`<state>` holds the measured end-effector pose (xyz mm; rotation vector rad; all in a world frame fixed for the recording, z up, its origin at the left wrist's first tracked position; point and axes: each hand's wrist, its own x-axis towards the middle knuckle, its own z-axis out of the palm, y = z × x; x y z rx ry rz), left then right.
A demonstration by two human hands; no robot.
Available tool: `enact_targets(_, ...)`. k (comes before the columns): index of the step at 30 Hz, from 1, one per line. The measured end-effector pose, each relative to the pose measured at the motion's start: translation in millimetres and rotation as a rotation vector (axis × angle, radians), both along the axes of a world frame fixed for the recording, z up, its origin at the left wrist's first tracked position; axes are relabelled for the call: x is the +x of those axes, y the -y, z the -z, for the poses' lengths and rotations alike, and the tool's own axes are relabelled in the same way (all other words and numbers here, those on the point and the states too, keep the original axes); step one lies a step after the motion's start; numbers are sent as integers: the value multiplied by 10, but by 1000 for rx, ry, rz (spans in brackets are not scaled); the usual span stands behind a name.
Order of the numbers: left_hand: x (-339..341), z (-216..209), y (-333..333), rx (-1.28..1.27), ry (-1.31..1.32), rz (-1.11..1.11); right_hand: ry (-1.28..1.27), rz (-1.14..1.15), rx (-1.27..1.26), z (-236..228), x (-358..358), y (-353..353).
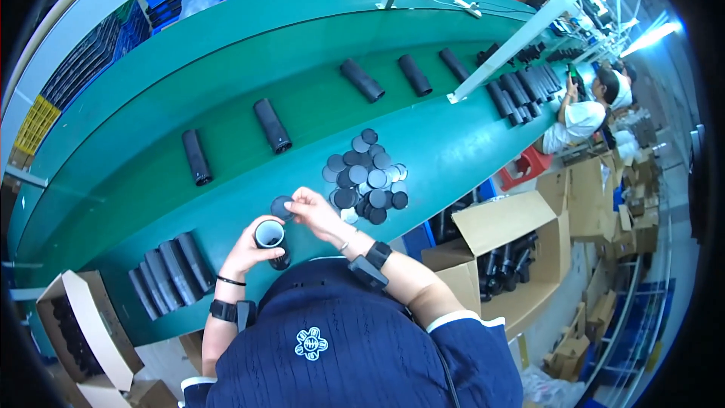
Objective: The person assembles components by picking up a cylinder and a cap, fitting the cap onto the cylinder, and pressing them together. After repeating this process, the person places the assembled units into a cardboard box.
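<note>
My left hand [242, 251] is wrapped round a black tube [280, 258], held with its open, pale-lined end facing up. Between the fingertips of my right hand [314, 211] is a round black disc [282, 207], just above and beside the tube's mouth and apart from it. To the right of that hand, a loose heap of black and grey discs [359, 176] is spread on the green bench [302, 170]. Some of the discs look shiny or pale. A group of dark tubes [172, 275] lies side by side to the left of my left hand.
Single black tubes [273, 126] lie spaced along the green belt [226, 109] beyond the bench. More tubes [521, 91] are bunched at the far right, near a seated person [581, 117]. Open cartons [521, 257] with black parts stand right and left [91, 325]. A metal post [521, 38] rises from the bench.
</note>
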<state>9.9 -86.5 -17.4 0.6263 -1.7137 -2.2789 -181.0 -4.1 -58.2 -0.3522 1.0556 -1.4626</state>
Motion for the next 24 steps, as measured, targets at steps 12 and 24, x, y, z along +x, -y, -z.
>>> enact_targets(12, -5, -56, -3, -17, 7, 11, -40, -216, -27, -136, -64, -165)
enact_targets(24, 55, -46, 42, -257, -68, 106, 556, -340, -48, -113, -114, -172)
